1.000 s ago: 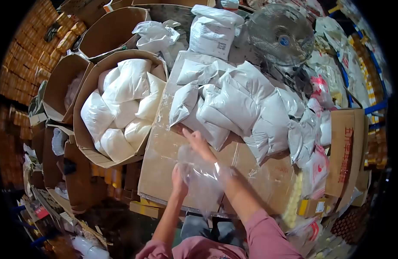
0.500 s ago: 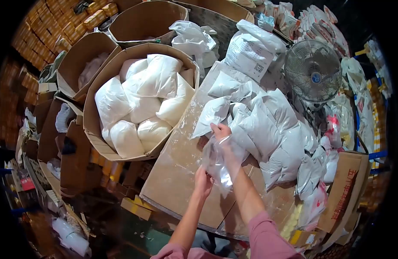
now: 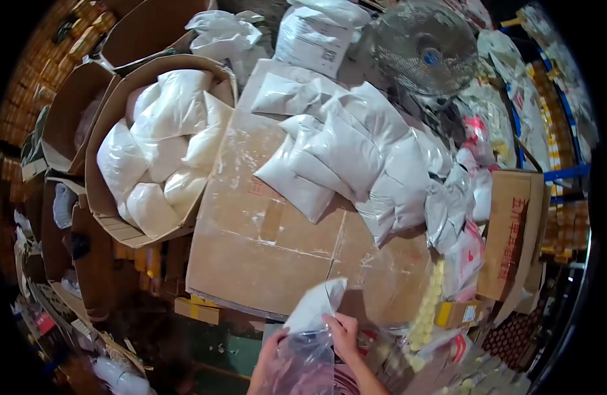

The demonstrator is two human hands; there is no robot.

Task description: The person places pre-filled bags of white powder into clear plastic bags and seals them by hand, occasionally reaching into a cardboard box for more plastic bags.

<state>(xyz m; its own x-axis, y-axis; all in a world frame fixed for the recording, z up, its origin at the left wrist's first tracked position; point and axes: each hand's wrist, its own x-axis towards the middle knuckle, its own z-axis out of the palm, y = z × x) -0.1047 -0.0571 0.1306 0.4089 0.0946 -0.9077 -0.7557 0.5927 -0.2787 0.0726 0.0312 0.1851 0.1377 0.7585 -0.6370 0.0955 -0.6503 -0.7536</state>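
Low in the view, near my body, a white filled packet point(image 3: 318, 306) stands partly in the mouth of a clear plastic bag point(image 3: 300, 368). My left hand point(image 3: 270, 349) grips the bag's edge on the left side, its fingers partly hidden. Pinched at the packet's lower right, where the clear film meets it, is my right hand point(image 3: 343, 334). Beyond both hands, several similar white packets point(image 3: 343, 148) lie heaped on a flat cardboard sheet point(image 3: 251, 263).
Left of the sheet stands a large cardboard box point(image 3: 99, 197) full of bigger white bags point(image 3: 168, 155). A metal fan point(image 3: 425, 49) is at the back right. A printed carton point(image 3: 510, 234) borders the right side, with a small yellow-brown box point(image 3: 456, 315) nearer me.
The packet my right hand touched at the heap's left has come off the table, close to my body. Both hands and the clear bag moved back too, and the view shifted.
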